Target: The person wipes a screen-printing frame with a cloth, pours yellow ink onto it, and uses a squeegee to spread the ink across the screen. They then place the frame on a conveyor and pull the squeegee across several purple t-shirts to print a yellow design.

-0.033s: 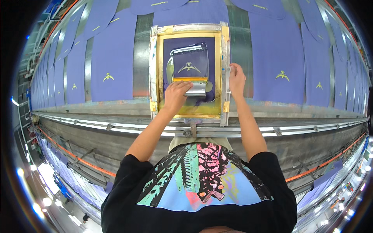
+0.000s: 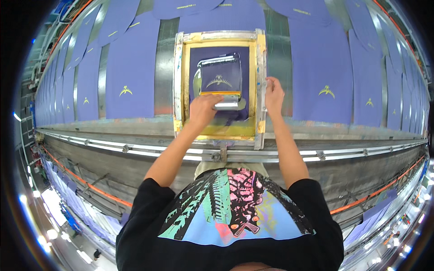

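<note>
Only slightly shifted since, the left hand clasps the squeegee; the right hand curls at the frame, grip unclear.

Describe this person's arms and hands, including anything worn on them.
Short black sleeves leave both forearms bare. The left hand and right hand are ungloved, and no watch or bracelet shows. The shirt is black, with a pink, green and blue print.

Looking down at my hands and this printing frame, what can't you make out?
All in the head view:
Left end of the squeegee: hidden by the left hand.
Right hand: its inner grip is hidden by the hand itself.
Fabric under the border of the printing frame: covered by it.
Top purple fabric: cut off by the upper edge.
Far-left yellow motif: too small.
</note>
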Motion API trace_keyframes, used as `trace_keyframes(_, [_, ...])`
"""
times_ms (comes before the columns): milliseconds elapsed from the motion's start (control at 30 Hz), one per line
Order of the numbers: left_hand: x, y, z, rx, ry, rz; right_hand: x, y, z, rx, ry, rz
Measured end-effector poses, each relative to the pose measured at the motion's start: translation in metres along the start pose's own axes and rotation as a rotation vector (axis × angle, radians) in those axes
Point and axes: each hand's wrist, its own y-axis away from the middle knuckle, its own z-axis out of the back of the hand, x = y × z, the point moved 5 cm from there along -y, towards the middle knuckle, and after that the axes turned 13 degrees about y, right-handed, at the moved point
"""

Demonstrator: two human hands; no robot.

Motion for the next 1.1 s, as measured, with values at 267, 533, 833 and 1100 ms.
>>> trace_keyframes(267, [0.063,-0.156,0.013,0.142,-0.063,0.245,-0.005,-0.003,-0.001,-0.034,0.007,0.051])
trace_keyframes(533, [0.018,-0.022,-0.025,0.076,-0.046,0.120,-0.028,-0.007,-0.007,-0.035,0.002,0.072])
trace_keyframes(833, [-0.001,0.079,0.011,0.028,0.125,-0.031,0.024,-0.008,0.000,-0.058,0.112,0.139])
trace_keyframes(1100, [0.151,0.146,0.153,0.014,0.120,0.019,0.160,0.096,-0.182,-0.031,-0.028,0.145])
